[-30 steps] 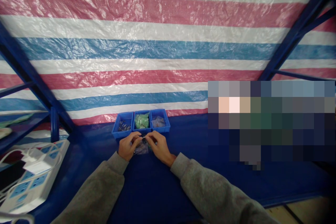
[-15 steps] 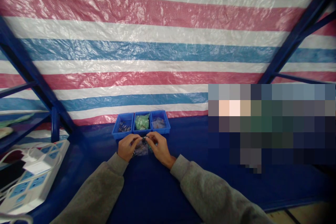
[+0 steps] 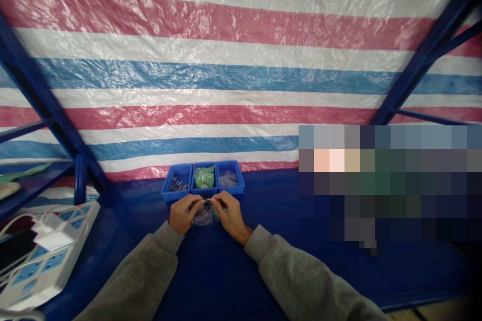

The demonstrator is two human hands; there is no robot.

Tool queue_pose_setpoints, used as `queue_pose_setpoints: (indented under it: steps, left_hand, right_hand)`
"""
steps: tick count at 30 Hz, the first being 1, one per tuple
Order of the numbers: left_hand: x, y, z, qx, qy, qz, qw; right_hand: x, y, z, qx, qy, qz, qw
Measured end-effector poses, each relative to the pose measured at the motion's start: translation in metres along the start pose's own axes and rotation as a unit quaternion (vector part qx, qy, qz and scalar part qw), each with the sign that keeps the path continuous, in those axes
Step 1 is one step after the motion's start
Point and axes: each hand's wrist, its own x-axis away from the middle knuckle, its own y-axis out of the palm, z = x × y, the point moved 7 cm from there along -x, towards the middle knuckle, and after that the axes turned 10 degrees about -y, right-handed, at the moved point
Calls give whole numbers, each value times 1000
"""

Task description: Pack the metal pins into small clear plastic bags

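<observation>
Just in front of three joined blue bins, my left hand [image 3: 184,211] and my right hand [image 3: 229,213] meet with thumbs and fingers pinched. Between their fingertips is a small dark piece [image 3: 207,202], too small to name; both hands grip it. Beneath the fingers lies a clear plastic bag [image 3: 204,217] on the blue table, partly covered by the hands. The left bin [image 3: 175,194] holds several thin dark metal pieces [image 3: 179,183]. Green plastic packing [image 3: 204,177] fills the middle bin, and clear plastic bags [image 3: 228,178] lie in the right bin.
At the left stands a white power strip [image 3: 56,266] with a white plug adapter [image 3: 56,232] and cables. Blue metal posts [image 3: 417,70] frame both sides. A striped plastic sheet [image 3: 226,75] hangs behind the blue table [image 3: 226,281]. The area at the right is pixelated.
Both hands stay together at the small dark piece, with only slight finger movement. The whole view has shifted slightly, so the scene sits a little lower.
</observation>
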Motion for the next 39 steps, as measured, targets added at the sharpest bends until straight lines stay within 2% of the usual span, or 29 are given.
queue_pose_setpoints:
  steps: [9,21,31,34,39]
  left_hand:
    - [-1,-2,1,6,-9,6,1000]
    - [-1,-7,7,63,-5,8,998]
    - [2,-2,-4,55,-87,-8,995]
    - [2,0,-6,30,-77,-12,997]
    - [1,4,-3,3,-14,-18,1000]
  right_hand:
    - [3,2,6,-15,28,11,999]
    - [2,3,6,-6,15,-2,1000]
    - [4,3,8,-5,32,0,999]
    - [4,2,6,-3,29,5,1000]
    - [3,-1,5,0,25,11,1000]
